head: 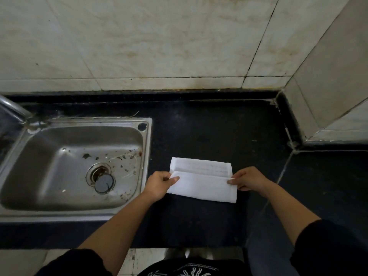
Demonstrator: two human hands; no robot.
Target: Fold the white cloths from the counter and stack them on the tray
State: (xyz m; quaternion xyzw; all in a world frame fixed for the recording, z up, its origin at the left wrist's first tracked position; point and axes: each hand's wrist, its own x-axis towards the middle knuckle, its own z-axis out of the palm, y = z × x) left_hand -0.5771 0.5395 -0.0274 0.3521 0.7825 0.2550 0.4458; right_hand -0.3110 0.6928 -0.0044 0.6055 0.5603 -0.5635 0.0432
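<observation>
White cloth (201, 181) on dark worktop (209, 128) beside sink (148, 148), part-folded. L hand (160, 182) & R hand (248, 179) each pinch a fold end. Risk: uneven pull skews fold; no tray visible

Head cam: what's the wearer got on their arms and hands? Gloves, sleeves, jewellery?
No gloves: the left hand and right hand are bare, with no ring, watch or band visible. Forearms are uncovered. The black left sleeve and black right sleeve end near the elbows. Below, a black shirt with a white printed graphic shows.
</observation>
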